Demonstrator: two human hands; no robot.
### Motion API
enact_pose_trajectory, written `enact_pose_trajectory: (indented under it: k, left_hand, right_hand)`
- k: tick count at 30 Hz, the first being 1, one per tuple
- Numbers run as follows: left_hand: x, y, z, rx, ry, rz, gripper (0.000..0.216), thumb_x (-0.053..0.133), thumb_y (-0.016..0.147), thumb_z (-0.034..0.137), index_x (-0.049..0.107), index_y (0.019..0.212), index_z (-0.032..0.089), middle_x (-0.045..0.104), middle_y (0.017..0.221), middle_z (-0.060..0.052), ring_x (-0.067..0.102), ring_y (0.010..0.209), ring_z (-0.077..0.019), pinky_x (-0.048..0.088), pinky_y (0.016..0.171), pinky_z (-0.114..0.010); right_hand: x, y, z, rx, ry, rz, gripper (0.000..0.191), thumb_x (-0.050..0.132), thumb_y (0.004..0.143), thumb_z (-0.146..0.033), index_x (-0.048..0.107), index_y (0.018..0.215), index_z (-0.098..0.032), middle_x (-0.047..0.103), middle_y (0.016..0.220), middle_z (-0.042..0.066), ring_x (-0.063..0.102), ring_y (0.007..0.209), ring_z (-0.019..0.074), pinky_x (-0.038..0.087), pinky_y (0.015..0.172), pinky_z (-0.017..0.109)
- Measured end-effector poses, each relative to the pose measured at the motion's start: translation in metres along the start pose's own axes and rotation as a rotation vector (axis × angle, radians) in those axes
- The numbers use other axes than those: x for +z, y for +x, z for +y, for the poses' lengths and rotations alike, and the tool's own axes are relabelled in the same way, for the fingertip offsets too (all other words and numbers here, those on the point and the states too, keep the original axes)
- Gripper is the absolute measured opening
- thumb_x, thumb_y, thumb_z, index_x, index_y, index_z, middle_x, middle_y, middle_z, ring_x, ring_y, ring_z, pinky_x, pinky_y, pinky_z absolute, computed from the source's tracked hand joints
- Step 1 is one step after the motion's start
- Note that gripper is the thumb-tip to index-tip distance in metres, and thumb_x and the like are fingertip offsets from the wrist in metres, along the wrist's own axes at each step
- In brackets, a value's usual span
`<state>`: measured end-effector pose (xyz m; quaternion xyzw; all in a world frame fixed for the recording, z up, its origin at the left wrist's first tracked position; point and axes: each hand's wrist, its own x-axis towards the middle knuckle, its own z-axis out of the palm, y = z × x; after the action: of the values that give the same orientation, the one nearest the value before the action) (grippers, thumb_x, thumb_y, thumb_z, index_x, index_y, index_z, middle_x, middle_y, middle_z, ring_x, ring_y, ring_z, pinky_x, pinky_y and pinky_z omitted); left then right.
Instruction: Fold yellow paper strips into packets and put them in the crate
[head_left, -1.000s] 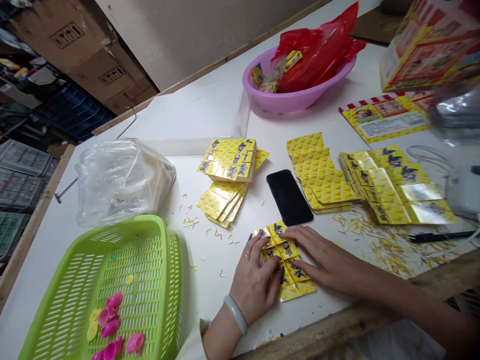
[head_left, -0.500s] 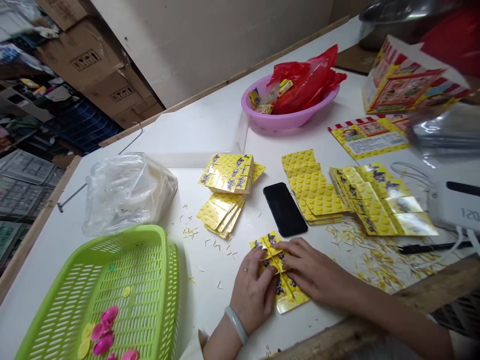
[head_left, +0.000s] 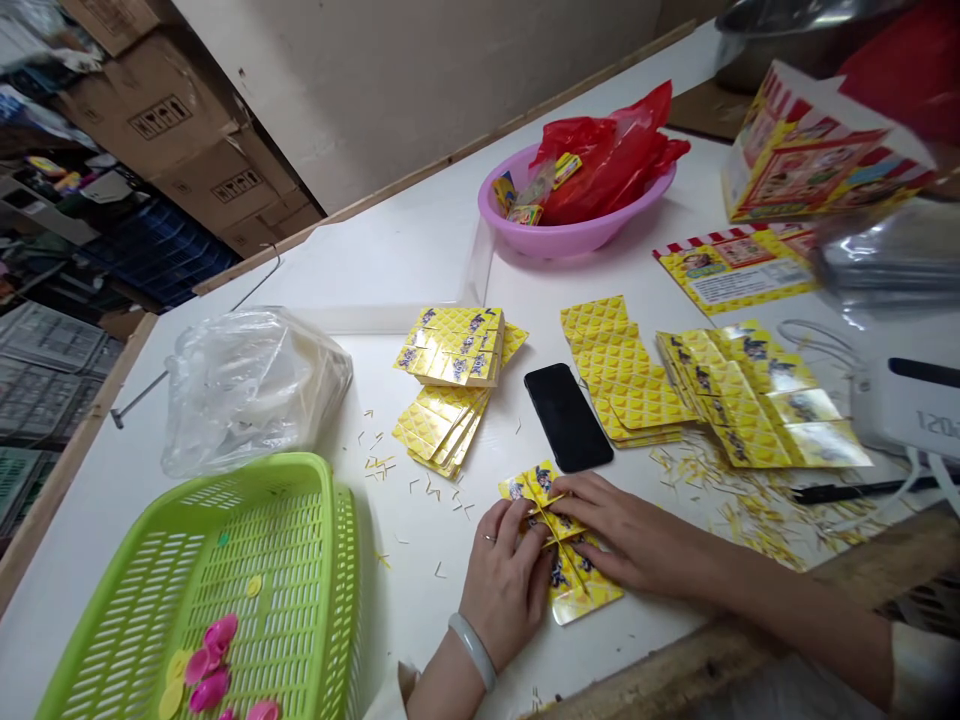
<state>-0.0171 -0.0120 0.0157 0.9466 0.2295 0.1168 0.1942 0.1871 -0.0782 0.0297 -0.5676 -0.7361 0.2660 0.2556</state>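
A small yellow printed card sheet (head_left: 581,590) lies on the white table near the front edge. My left hand (head_left: 506,580) rests on its left side, fingers curled and pressing on the sheet. My right hand (head_left: 622,535) lies over its right side, fingertips pinching a fold near the middle. A black phone (head_left: 568,416) lies just beyond the sheet. Stacks of similar yellow cards sit to the left (head_left: 454,345) and right (head_left: 750,400).
A green slotted basket (head_left: 225,560) with pink and yellow plastic pieces is at the front left. A clear plastic bag (head_left: 251,385) is behind it. A pink bowl (head_left: 570,235) holds a red bag. Yellow paper scraps (head_left: 750,505), a pen (head_left: 847,490) and a white device (head_left: 911,405) lie at right.
The view shifted slightly. Both hands stayed on the yellow sheet, and the fingers drew closer together over its middle fold.
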Motion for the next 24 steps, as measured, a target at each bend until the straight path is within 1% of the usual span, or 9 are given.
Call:
enact_pose_trajectory:
  k: [3,5,8,11,14,17,20,22,24]
  left_hand:
    - [-0.002,0.002,0.003,0.011,0.03,-0.009,0.034,0.047,0.084,0.012,0.054,0.117,0.017,0.051,0.127,-0.014,0.043,0.12,-0.0286,0.045,0.099,-0.054]
    - [0.0,0.003,0.006,0.013,0.055,0.001,0.032,0.047,0.083,0.011,0.055,0.114,0.017,0.051,0.126,-0.014,0.044,0.119,-0.0293,0.046,0.099,-0.054]
    - [0.01,0.004,0.012,0.012,0.155,0.074,0.03,0.05,0.08,0.013,0.057,0.11,0.013,0.052,0.123,-0.016,0.045,0.118,-0.0315,0.048,0.096,-0.055]
    - [0.021,0.003,0.015,0.035,0.273,0.154,0.034,0.052,0.078,0.012,0.056,0.111,0.011,0.053,0.119,-0.019,0.047,0.116,-0.0326,0.051,0.091,-0.054]
    - [0.025,0.001,0.012,0.057,0.272,0.179,0.027,0.05,0.079,0.011,0.057,0.105,0.014,0.054,0.118,-0.016,0.048,0.117,-0.0303,0.052,0.092,-0.051]
    - [0.029,-0.002,0.007,0.059,0.266,0.18,0.02,0.047,0.082,0.01,0.057,0.098,0.015,0.054,0.121,-0.015,0.049,0.119,-0.0281,0.051,0.095,-0.05]
    - [0.035,-0.002,0.004,0.095,0.326,0.174,0.032,0.044,0.082,0.009,0.053,0.113,0.014,0.056,0.12,-0.015,0.046,0.124,-0.0288,0.048,0.097,-0.052]
    - [0.035,-0.001,0.004,0.135,0.339,0.165,0.04,0.043,0.082,0.009,0.049,0.121,0.013,0.058,0.117,-0.014,0.046,0.125,-0.0289,0.048,0.097,-0.053]
    - [0.028,0.001,0.004,0.14,0.29,0.153,0.036,0.043,0.083,0.008,0.052,0.117,0.014,0.057,0.118,-0.013,0.048,0.122,-0.028,0.049,0.095,-0.052]
  right_hand:
    - [0.006,0.0,-0.003,-0.056,-0.075,0.029,0.036,0.055,0.08,-0.01,0.058,0.114,-0.022,0.058,0.123,0.008,0.052,0.112,0.0199,0.046,0.095,0.037]
    - [0.011,0.002,-0.006,-0.069,-0.133,0.042,0.033,0.056,0.078,-0.01,0.06,0.109,-0.021,0.058,0.122,0.008,0.052,0.11,0.0206,0.047,0.094,0.038]
    - [0.021,0.003,-0.011,-0.036,-0.249,0.083,0.033,0.057,0.072,-0.008,0.061,0.104,-0.018,0.057,0.121,0.011,0.051,0.106,0.0227,0.049,0.088,0.039]
    - [0.028,0.001,-0.014,-0.044,-0.362,0.137,0.038,0.055,0.071,-0.008,0.06,0.107,-0.016,0.056,0.123,0.014,0.051,0.105,0.025,0.051,0.083,0.04]
    - [0.026,-0.002,-0.011,-0.077,-0.325,0.145,0.039,0.055,0.072,-0.009,0.059,0.111,-0.016,0.055,0.124,0.014,0.049,0.111,0.0248,0.049,0.089,0.041]
    - [0.022,-0.002,-0.011,-0.049,-0.216,0.136,0.041,0.056,0.071,-0.011,0.058,0.111,-0.017,0.055,0.123,0.011,0.048,0.114,0.0229,0.046,0.096,0.039]
    - [0.022,0.0,-0.018,-0.023,-0.258,0.159,0.045,0.055,0.069,-0.009,0.057,0.113,-0.016,0.054,0.124,0.013,0.049,0.112,0.0245,0.048,0.092,0.04]
    - [0.022,0.001,-0.023,-0.017,-0.311,0.157,0.045,0.054,0.069,-0.007,0.057,0.113,-0.015,0.055,0.123,0.014,0.051,0.108,0.0252,0.05,0.088,0.041]
    - [0.02,-0.001,-0.025,-0.009,-0.291,0.145,0.043,0.054,0.07,-0.007,0.058,0.112,-0.016,0.056,0.122,0.013,0.052,0.109,0.0244,0.05,0.089,0.04]
